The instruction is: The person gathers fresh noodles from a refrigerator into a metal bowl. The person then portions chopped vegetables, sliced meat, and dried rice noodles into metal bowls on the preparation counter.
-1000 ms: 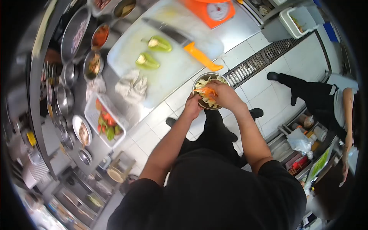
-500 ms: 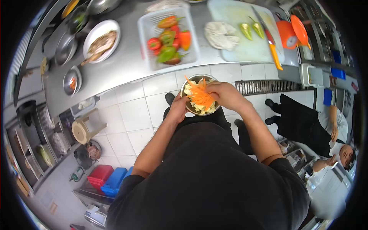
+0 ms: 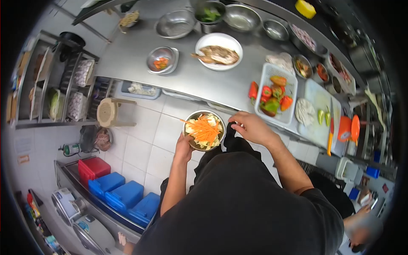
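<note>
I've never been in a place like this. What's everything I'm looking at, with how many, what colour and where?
Bowl: one, silver, in left hand
Shredded carrot: pile, orange, in that bowl
Counter: one, silver, across the top
Basket: one, white, on counter, holding mixed peppers
Loose pepper: one, red, beside basket
Plate: one, white, on counter, holding brown food
Cutting board: one, whitish, right of basket
Knife: one, orange handle, on board
Scale: one, orange, beside board
Bins: one red, three blue, lower left
Stool: one, beige, on floor
Left hand: one, bare, holding bowl
Right hand: one, bare, right of bowl
</note>
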`<state>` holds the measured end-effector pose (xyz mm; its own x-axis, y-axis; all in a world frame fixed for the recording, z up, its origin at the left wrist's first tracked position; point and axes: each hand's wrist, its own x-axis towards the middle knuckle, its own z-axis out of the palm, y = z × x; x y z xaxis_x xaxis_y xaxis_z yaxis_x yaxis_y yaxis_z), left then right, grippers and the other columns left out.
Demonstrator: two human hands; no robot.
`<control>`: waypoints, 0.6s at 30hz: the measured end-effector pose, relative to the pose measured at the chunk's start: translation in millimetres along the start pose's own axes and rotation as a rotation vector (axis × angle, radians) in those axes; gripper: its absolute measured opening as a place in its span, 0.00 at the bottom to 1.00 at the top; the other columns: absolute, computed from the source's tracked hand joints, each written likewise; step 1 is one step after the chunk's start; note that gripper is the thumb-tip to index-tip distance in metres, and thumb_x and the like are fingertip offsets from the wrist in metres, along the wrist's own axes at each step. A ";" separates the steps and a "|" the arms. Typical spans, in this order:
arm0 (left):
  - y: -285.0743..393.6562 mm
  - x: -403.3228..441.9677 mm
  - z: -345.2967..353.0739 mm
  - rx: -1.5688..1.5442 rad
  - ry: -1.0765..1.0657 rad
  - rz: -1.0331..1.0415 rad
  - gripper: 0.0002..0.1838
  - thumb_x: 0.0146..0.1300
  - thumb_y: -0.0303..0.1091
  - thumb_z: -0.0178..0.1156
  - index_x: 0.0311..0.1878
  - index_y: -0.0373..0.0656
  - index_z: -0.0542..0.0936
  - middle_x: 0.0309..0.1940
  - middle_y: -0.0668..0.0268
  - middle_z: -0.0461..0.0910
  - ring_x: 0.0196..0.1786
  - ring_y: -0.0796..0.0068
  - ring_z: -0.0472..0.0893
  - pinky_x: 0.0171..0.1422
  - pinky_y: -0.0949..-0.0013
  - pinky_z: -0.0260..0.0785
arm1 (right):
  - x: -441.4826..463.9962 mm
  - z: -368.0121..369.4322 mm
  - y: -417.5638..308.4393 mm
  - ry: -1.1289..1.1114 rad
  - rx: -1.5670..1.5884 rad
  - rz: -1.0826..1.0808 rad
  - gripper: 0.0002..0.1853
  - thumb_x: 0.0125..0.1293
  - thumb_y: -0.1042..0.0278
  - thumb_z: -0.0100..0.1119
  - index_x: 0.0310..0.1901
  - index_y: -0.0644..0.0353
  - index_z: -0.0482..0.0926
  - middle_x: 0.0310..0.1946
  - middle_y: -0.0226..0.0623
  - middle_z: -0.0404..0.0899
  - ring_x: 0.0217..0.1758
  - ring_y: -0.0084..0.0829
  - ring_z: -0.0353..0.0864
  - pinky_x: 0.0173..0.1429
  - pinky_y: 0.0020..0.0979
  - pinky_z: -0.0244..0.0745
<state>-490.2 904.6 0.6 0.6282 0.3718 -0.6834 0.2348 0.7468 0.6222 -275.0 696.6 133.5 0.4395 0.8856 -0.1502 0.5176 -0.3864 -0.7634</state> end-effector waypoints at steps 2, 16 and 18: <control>21.0 3.3 -12.2 -0.036 0.067 0.066 0.31 0.62 0.22 0.45 0.72 0.38 0.63 0.60 0.53 0.76 0.54 0.56 0.84 0.50 0.54 0.84 | 26.4 -5.1 -6.9 -0.051 -0.004 0.029 0.12 0.67 0.70 0.61 0.51 0.61 0.82 0.47 0.44 0.82 0.43 0.42 0.85 0.51 0.41 0.79; 241.7 91.9 -27.1 -0.238 0.153 0.543 0.27 0.65 0.25 0.43 0.69 0.29 0.63 0.63 0.45 0.75 0.60 0.47 0.81 0.62 0.45 0.81 | 158.3 -72.4 18.2 -0.021 -0.033 -0.119 0.14 0.69 0.64 0.61 0.52 0.59 0.82 0.48 0.44 0.82 0.43 0.41 0.86 0.50 0.39 0.79; 277.1 119.3 -35.6 -0.268 0.177 0.566 0.27 0.65 0.25 0.44 0.68 0.28 0.63 0.63 0.44 0.74 0.60 0.46 0.81 0.62 0.44 0.81 | 171.1 -76.2 17.9 -0.029 -0.049 -0.104 0.14 0.69 0.64 0.62 0.52 0.59 0.82 0.48 0.44 0.82 0.43 0.41 0.86 0.50 0.39 0.79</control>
<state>-376.6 1175.5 77.9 0.4634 0.8161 -0.3453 -0.3042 0.5125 0.8030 -134.6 821.5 142.0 0.3609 0.9282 -0.0901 0.5946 -0.3034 -0.7446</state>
